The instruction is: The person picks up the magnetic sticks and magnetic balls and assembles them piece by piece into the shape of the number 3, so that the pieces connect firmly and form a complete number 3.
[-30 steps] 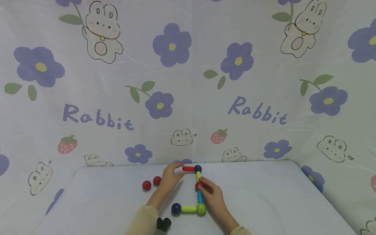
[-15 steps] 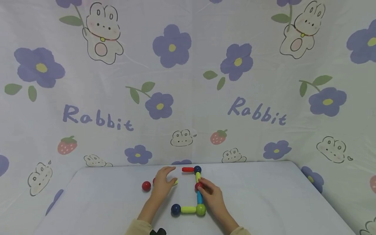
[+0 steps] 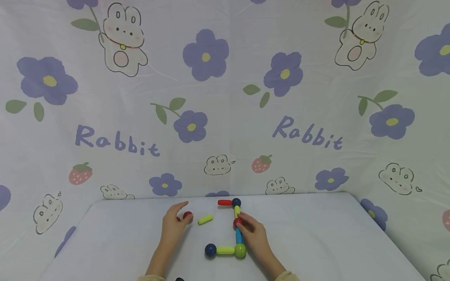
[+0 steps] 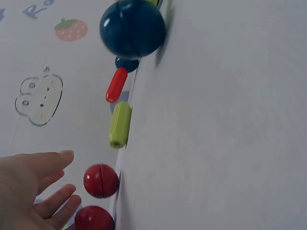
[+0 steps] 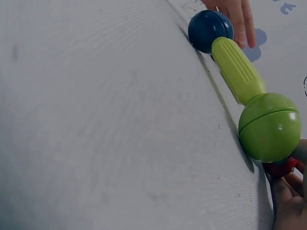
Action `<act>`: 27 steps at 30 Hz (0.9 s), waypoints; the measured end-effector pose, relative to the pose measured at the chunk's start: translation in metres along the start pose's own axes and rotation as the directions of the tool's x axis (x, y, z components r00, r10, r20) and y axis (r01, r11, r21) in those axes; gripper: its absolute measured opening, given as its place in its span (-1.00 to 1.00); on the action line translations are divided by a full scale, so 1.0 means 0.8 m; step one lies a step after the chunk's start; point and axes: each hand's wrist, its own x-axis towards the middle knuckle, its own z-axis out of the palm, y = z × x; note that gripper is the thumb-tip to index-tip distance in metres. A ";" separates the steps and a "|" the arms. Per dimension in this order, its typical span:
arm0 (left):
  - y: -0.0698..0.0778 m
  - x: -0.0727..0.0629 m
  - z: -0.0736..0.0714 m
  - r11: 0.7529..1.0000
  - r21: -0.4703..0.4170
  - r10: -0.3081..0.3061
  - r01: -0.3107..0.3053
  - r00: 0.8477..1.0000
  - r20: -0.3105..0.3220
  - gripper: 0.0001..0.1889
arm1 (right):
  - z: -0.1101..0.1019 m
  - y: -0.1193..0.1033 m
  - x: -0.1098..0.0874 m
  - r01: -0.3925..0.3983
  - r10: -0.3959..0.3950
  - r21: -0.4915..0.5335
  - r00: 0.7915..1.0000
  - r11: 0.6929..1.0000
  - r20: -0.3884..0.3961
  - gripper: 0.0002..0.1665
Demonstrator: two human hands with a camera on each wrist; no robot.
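Observation:
A chain of toy balls and rods lies on the table. My right hand (image 3: 256,234) pinches its red ball (image 3: 237,223), between a yellow-green rod (image 3: 237,210) and a blue rod (image 3: 239,236). At the far end, a red rod (image 3: 225,202) points left from a dark blue ball (image 3: 236,202). The near end turns left from a green ball (image 3: 240,250) through another yellow-green rod (image 3: 225,250) to a dark blue ball (image 3: 210,250). Fingers spread, my left hand (image 3: 171,226) hovers by two loose red balls (image 4: 101,181), apart from them in the left wrist view.
One loose yellow-green rod (image 3: 205,219) lies between the red balls and the chain. Behind the white table (image 3: 334,234) hangs a cloth (image 3: 239,140) printed with rabbits and flowers. A small black object (image 3: 179,279) shows at the bottom edge.
My left hand has moved left, from beside the red rod to the loose red balls. The loose yellow-green rod, first out of sight, now shows fully. My right hand has kept its place.

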 end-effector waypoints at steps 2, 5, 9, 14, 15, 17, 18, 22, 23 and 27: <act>-0.006 -0.002 -0.005 0.999 -0.023 -0.046 0.046 0.999 0.001 -0.52 | 0.000 0.001 0.000 0.000 0.000 0.006 1.000 1.000 -0.001 -0.59; -0.014 -0.005 -0.010 0.995 -0.024 -0.094 0.095 0.995 0.023 -0.50 | 0.000 0.002 0.001 0.005 -0.005 0.009 1.000 1.000 0.002 -0.59; -0.027 -0.006 -0.016 0.993 -0.014 -0.118 0.119 0.992 0.054 -0.50 | 0.000 0.003 0.001 0.006 -0.006 0.011 1.000 1.000 0.001 -0.59; -0.040 -0.007 -0.024 0.990 -0.019 -0.140 0.142 0.986 0.085 -0.54 | 0.000 0.004 0.001 0.008 -0.008 0.014 1.000 1.000 0.001 -0.60; -0.042 -0.007 -0.026 0.990 -0.021 -0.138 0.141 0.986 0.092 -0.54 | 0.000 0.004 0.001 0.009 -0.009 0.015 1.000 1.000 0.003 -0.60; -0.045 -0.007 -0.029 0.990 -0.020 -0.137 0.140 0.985 0.101 -0.56 | 0.000 0.004 0.002 0.009 -0.009 0.013 1.000 1.000 0.005 -0.59; -0.046 -0.007 -0.031 0.990 -0.019 -0.135 0.137 0.985 0.104 -0.56 | 0.000 0.004 0.002 0.010 -0.010 0.012 1.000 1.000 0.006 -0.59; -0.048 -0.008 -0.035 0.987 -0.030 -0.150 0.155 0.982 0.118 -0.55 | 0.000 0.005 0.003 0.010 -0.010 0.013 1.000 1.000 0.004 -0.59; -0.048 -0.008 -0.036 0.987 -0.032 -0.154 0.159 0.980 0.124 -0.55 | 0.000 0.005 0.003 0.008 -0.008 0.014 1.000 1.000 0.002 -0.59; -0.049 -0.009 -0.037 0.984 -0.033 -0.168 0.175 0.975 0.146 -0.52 | 0.000 0.006 0.003 0.003 -0.003 0.008 1.000 1.000 -0.001 -0.60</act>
